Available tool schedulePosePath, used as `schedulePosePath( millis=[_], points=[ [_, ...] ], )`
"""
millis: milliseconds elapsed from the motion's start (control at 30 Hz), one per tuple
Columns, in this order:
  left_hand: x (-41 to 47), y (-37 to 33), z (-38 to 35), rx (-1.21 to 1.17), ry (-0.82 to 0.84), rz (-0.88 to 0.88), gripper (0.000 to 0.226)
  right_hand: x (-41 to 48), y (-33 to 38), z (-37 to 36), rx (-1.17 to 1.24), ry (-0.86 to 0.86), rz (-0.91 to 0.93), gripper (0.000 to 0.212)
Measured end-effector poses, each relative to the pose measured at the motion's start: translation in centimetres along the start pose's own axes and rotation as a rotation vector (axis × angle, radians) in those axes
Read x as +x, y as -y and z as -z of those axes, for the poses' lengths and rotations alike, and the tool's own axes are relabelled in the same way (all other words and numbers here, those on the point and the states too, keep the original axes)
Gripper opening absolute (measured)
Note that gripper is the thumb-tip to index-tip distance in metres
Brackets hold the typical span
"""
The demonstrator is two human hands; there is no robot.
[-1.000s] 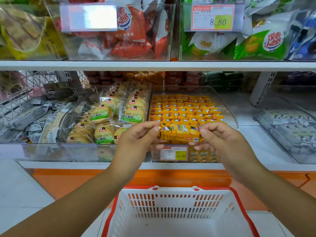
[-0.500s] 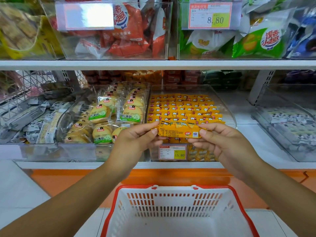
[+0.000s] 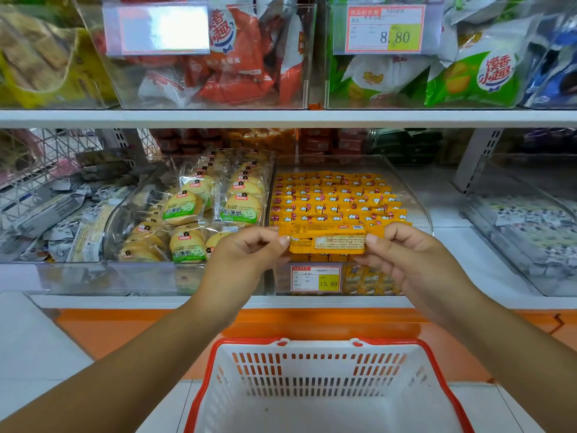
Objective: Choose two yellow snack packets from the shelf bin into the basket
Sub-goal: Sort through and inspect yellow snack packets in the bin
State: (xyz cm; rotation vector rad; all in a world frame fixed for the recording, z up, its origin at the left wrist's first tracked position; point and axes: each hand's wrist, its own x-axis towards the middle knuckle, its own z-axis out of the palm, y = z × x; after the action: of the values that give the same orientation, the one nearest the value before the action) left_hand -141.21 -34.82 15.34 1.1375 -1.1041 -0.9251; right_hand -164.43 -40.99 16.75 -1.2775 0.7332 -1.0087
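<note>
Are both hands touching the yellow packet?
Touching. Head view: left hand pinches the yellow packet at its left end, right hand at its right end.

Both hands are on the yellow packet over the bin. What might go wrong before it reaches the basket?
1. The left hand and right hand pinch the yellow snack packet only by its ends, so it may slip.
2. It hangs over the front of the shelf bin, not over the basket; released now, it would probably miss.
</note>
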Motion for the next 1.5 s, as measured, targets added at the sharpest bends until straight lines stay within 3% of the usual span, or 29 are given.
schedulePosePath(
  millis=[133,233,300,367,567,800,933,1133,1267,1367,1500],
  points=[
    [-0.1,0.3,-0.5,-0.039,-0.007,0.035,0.023,0.0,-0.2,-0.2,0.035,0.01,0.021,0.022],
    [-0.2,0.1,-0.6,-0.123,-0.023,0.049,0.006,0.0,-0.1,-0.3,0.045,-0.021,0.056,0.03],
    [-0.4,-0.1,-0.7,-0.164,-0.031,0.049,0.011,-0.1,0.0,-0.4,0.027,-0.022,0.076,0.025],
    [-0.4,-0.2,-0.9,-0.127,-0.043,0.041,0.012,-0.1,0.0,-0.4,-0.013,-0.022,0.073,0.022],
    [-0.1,-0.3,-0.8,-0.156,0.006,0.077,0.034,-0.1,0.1,-0.4,0.006,-0.019,0.026,0.043],
    [0.1,-0.1,-0.6,-0.169,0.054,0.099,0.032,0.1,-0.1,-0.1,0.055,-0.022,0.01,0.038],
    [0.2,-0.1,-0.4,-0.13,0.045,0.149,0.032,0.2,-0.2,-0.1,0.047,0.038,0.005,0.047],
    [0.4,0.0,-0.5,0.132,0.06,0.147,0.044,0.7,-0.5,-1.0,-0.066,-0.005,0.019,0.039],
    [1.0,0.8,0.8,0.643,-0.1,-0.234,0.01,1.8,-0.3,-1.6,-0.163,-0.084,0.032,0.023],
    [1.7,1.3,2.0,0.937,-0.15,-0.363,0.038,3.5,0.4,-2.0,-0.302,-0.115,0.141,0.012],
    [2.2,2.0,2.6,1.05,-0.149,-0.397,0.053,6.2,0.5,-3.6,-0.516,-0.017,0.163,0.012]
  ],
)
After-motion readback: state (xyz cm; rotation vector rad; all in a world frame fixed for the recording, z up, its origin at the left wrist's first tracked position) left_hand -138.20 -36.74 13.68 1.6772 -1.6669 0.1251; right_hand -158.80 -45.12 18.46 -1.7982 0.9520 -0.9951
